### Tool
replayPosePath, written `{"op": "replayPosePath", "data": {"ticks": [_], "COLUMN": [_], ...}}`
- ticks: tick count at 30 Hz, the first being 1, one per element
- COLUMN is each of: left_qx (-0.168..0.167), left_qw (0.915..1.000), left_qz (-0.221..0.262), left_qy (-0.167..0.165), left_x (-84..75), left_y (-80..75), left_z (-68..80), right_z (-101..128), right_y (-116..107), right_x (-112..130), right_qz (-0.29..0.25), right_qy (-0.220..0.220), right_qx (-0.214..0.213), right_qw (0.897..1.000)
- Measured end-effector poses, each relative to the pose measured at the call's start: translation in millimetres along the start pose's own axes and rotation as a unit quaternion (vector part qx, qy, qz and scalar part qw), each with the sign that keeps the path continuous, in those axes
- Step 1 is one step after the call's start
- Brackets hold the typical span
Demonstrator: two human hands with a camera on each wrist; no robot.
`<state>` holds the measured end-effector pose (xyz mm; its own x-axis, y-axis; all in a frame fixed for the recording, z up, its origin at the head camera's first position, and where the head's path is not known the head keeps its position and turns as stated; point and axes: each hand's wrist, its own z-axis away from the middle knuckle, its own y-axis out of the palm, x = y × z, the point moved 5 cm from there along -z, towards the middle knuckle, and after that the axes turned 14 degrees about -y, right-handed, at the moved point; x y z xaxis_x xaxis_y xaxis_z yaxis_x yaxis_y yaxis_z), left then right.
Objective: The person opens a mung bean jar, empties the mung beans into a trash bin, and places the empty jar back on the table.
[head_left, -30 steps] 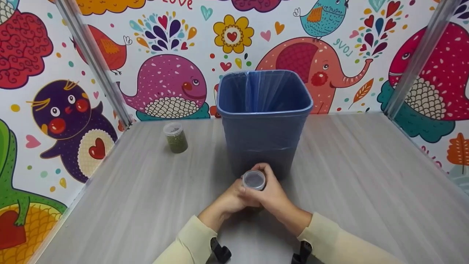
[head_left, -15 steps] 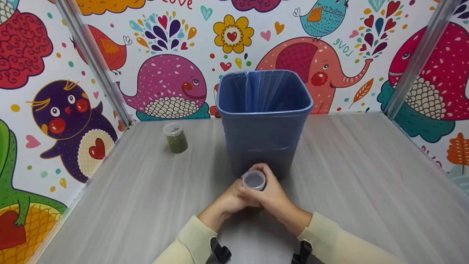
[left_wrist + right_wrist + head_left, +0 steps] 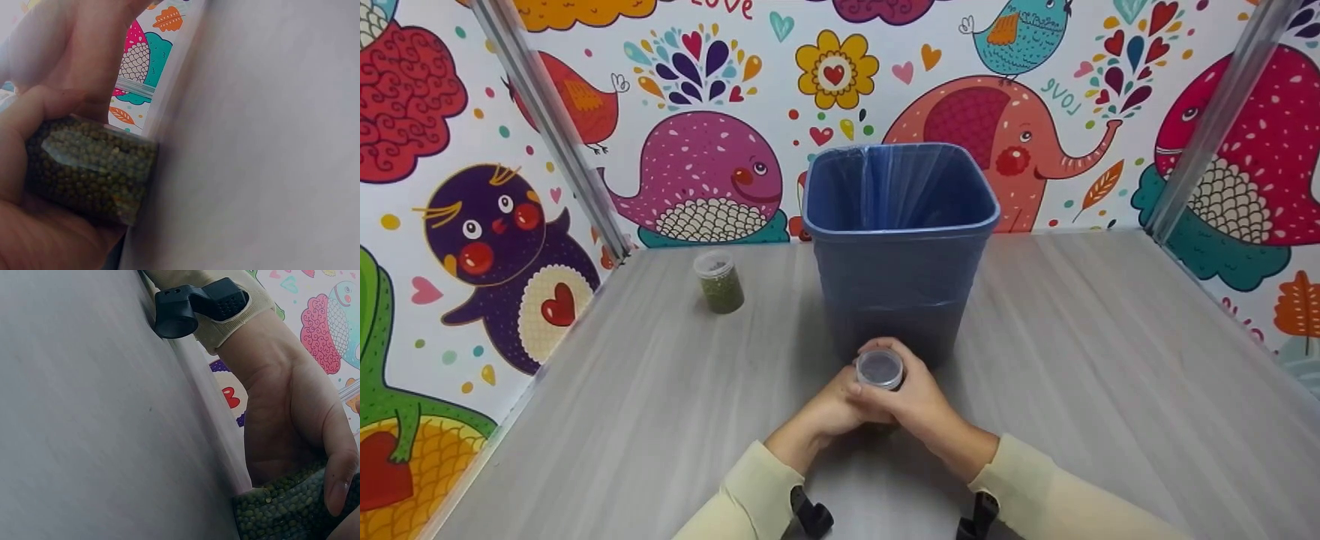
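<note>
Both hands are around a clear plastic jar [image 3: 880, 368] of green mung beans, close in front of the bin. My left hand [image 3: 834, 406] grips the jar's body, its thumb across the side in the right wrist view. The right hand [image 3: 921, 396] holds the top, thumb and fingers curled round the pale, see-through lid. Small round beans fill the part of the jar that shows in the left wrist view, its base right at the tabletop. A second jar [image 3: 721, 285] of the same kind, lidded and upright, stands to the left of the bin.
A blue bin [image 3: 896, 277] with a clear liner over its rim stands just beyond the hands. The grey table [image 3: 660, 420] is bounded by walls [image 3: 840, 45] printed with cartoon animals. Metal posts [image 3: 551, 127] stand at the corners.
The right hand's fingers have shifted slightly to the left around the lid. The left hand, the held jar and the second jar stay in place.
</note>
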<state>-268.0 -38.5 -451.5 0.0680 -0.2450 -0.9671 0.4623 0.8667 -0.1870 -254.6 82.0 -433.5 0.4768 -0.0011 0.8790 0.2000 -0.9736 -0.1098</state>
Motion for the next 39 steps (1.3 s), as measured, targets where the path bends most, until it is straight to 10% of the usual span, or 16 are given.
{"op": "replayPosePath", "data": {"ticks": [39], "left_qx": [0.013], "left_qw": [0.9998], "left_qz": [0.015], "left_qy": [0.003], "left_x": [0.0], "left_y": [0.5], "left_z": [0.9], "right_z": [2.4], "right_y": [0.8], "right_x": [1.4], "right_qz": [-0.020], "right_qy": [0.012], "right_qx": [-0.023], "right_qw": [0.999]}}
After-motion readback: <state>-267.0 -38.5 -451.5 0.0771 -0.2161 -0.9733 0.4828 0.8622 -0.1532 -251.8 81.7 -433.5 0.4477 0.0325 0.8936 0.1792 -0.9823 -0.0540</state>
